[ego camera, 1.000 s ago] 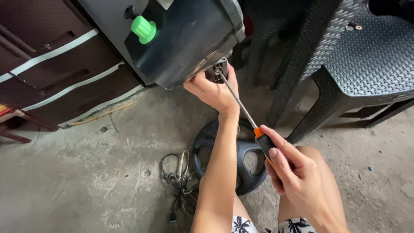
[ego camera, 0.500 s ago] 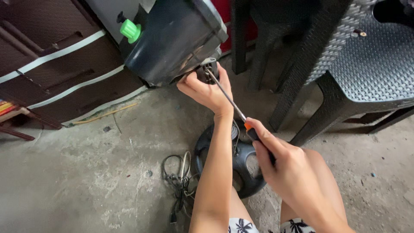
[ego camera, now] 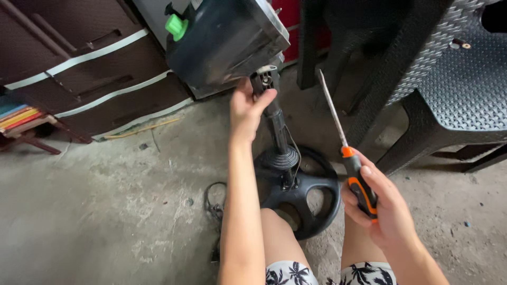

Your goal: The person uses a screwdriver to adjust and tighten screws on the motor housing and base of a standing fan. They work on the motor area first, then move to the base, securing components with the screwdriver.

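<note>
Head view, reading from left to right, shows us first a brown drawer unit (ego camera: 79,74) with pale trim standing on the concrete floor (ego camera: 105,211). Next comes the dark fan housing (ego camera: 222,42) with its green knob (ego camera: 176,26), tilted over at the top of a black pole (ego camera: 279,132). Our left hand (ego camera: 248,108) reaches up and closes its fingers around the joint where the housing meets the pole, thumb pressed on the grey fitting (ego camera: 265,79). Below, the pole runs down to a round black base (ego camera: 301,192) resting on the floor between our knees, with a tangled cord (ego camera: 214,206) just beside it. Further right, our right hand (ego camera: 377,208) is wrapped firmly around the orange and black handle of 1 screwdriver (ego camera: 343,142), whose shaft points up and away, well apart from the fan. At the far right stands a dark woven plastic chair (ego camera: 454,89).
</note>
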